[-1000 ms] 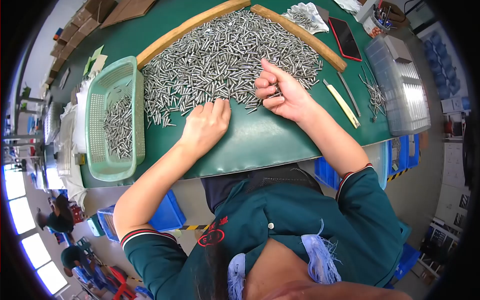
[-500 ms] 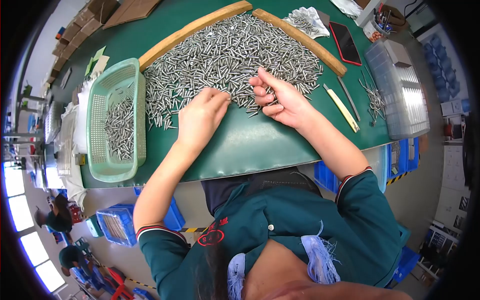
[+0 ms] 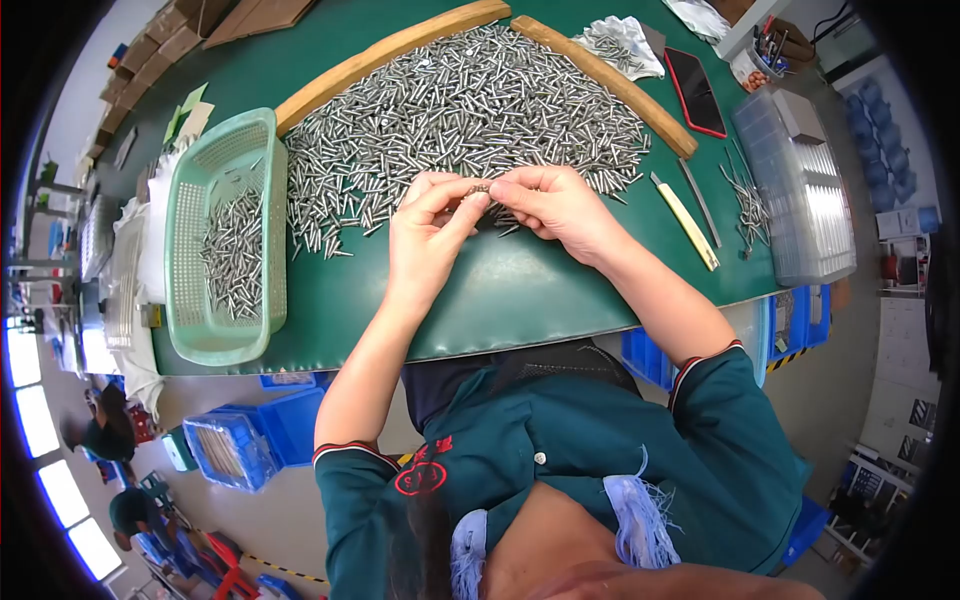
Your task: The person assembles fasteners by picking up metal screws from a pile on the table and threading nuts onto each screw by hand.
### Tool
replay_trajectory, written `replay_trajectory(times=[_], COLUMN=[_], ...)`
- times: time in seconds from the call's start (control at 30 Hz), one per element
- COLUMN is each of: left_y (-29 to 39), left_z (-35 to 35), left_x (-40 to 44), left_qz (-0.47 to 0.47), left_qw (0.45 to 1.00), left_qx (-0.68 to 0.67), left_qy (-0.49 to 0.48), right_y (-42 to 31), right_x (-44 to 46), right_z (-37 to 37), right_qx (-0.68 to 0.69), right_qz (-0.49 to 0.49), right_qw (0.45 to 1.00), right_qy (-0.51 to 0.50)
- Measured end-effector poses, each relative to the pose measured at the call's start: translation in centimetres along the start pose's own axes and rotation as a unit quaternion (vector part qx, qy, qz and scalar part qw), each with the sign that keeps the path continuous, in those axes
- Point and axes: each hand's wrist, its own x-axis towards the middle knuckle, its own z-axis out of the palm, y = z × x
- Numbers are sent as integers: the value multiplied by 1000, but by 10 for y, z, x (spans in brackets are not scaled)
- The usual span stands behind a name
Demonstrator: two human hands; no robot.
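A broad heap of small pointed metal pins (image 3: 460, 120) is spread over the green table. At the near edge of this heap my two hands meet fingertip to fingertip. My left hand (image 3: 428, 228) is closed, its thumb and index finger pinching a small metal piece (image 3: 479, 189) that looks like one of the pins. From the other side, my right hand (image 3: 562, 212) is closed too, with thumb and forefinger on the same piece. Its exact shape is mostly covered by the fingertips. A pale green plastic basket (image 3: 275, 230) left of my hands holds more pins.
Two wooden bars (image 3: 390, 60) border the heap's far side. To the right lie a yellow utility knife (image 3: 687, 225), a thin metal strip (image 3: 700, 200), a red-edged phone (image 3: 695, 92) and clear plastic boxes (image 3: 800, 190). Blue bins (image 3: 230, 450) stand below the table.
My right hand has turned and moved down and left, and my left hand has shifted right. Their fingertips, apart before, now meet at the small piece.
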Motion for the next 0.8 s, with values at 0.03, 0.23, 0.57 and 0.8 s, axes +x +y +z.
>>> replay_trajectory(times=[0.03,0.23,0.57,0.8], left_y=[0,-2,-2,-5], left_z=[0,1,0,-2], left_x=[0,1,1,0], left_qz=[-2,-35,-62,33], left_qw=[1000,996,992,998], left_qx=[-12,-87,-110,55], left_qy=[-2,-5,-10,11], right_y=[1,10,4,8], right_x=[0,5,1,1], right_z=[0,-2,1,-2], right_qx=[5,57,15,-109], right_qz=[2,24,4,-104], right_qw=[1000,998,1000,988], right_qy=[1,-15,-6,16])
